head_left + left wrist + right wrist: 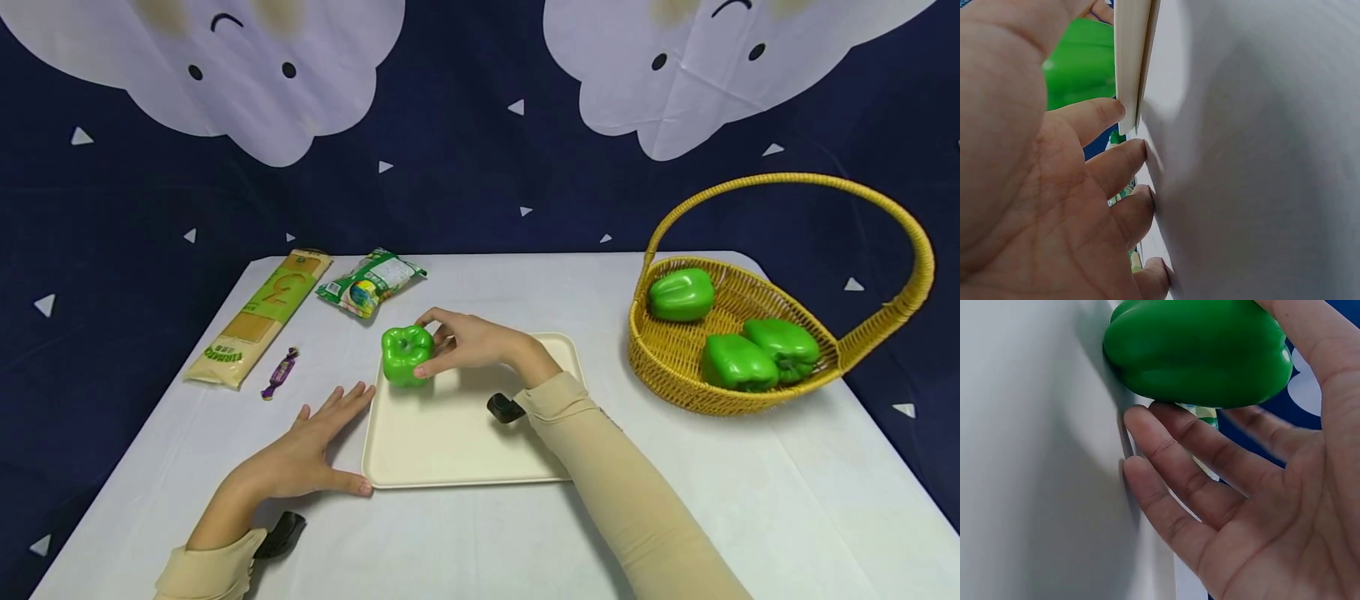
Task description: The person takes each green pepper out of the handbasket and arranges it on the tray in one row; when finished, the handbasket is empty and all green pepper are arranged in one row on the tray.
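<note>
My right hand [480,343] reaches over the cream tray [465,446] and holds a green bell pepper [406,357] at the tray's far left corner. Thumb and index finger are on the pepper's right side in the head view. From the right wrist, the pepper [1200,353] lies on its side close over the tray, while the lower fingers [1160,484] spread below it. With fingers spread, my left hand [303,454] rests at the tray's left edge, its thumb at the near left corner. In the left wrist view a fingertip touches the tray's rim [1132,62].
On the right stands a yellow wicker basket [678,398] with a tall handle, holding three green bell peppers [682,294]. At the far left lie a noodle packet [258,321], a green snack bag [371,283] and a purple wrapped candy [280,373]. A dark blue patterned cloth hangs behind the table.
</note>
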Demonstrator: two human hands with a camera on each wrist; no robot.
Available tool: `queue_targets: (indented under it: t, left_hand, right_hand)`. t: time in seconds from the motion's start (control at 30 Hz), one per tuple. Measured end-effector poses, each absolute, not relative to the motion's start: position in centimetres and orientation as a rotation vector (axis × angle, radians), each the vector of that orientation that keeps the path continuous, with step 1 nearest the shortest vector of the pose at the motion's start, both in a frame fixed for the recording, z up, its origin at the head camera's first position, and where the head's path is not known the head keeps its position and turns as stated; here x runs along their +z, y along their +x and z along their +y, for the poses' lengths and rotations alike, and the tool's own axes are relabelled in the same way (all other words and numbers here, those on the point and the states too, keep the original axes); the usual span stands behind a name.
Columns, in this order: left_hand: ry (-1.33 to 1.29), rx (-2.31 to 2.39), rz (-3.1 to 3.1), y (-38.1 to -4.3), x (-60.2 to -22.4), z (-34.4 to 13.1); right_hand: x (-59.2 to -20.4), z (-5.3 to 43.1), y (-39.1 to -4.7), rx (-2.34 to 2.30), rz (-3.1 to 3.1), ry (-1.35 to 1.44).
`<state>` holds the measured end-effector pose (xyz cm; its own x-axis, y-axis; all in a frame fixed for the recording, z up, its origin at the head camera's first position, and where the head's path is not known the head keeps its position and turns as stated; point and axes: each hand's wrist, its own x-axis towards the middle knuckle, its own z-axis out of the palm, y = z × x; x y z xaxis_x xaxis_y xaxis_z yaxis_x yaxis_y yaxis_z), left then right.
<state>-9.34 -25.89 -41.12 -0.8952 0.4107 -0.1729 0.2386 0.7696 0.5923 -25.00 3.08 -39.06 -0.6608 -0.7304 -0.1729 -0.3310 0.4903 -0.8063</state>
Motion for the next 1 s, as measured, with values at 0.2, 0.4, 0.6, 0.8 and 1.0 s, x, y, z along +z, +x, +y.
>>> queue_targets:
  t: [0.2,0.4,0.6,0.8,1.0]
  left_hand:
    - [0.497,0.829,2.674,-9.36,-41.14,-25.89]
    - [0.495,0.824,2.677,-9.39,-41.14,-25.86]
    - [0.493,0.822,2.676,-9.41,-41.12,-25.82]
    - [0.496,0.828,2.671,-9.39,-41.09,-25.8]
    - [0.501,0.833,2.667,-9.35,-40.98,-25.86]
  right_hand:
    - [-39.29,2.77,-25.04,-1.076,2.247,-0.932]
    - [-39.25,2.57,-24.84,-1.115,2.231,-0.948]
    - [-39.15,2.51,-24.78,-1.162,2.189,-0.956]
    - [-39.06,2.42,-24.86,-1.159,2.187,-0.984]
    - [-38.87,2.19,-24.94,-1.134,2.212,-1.002]
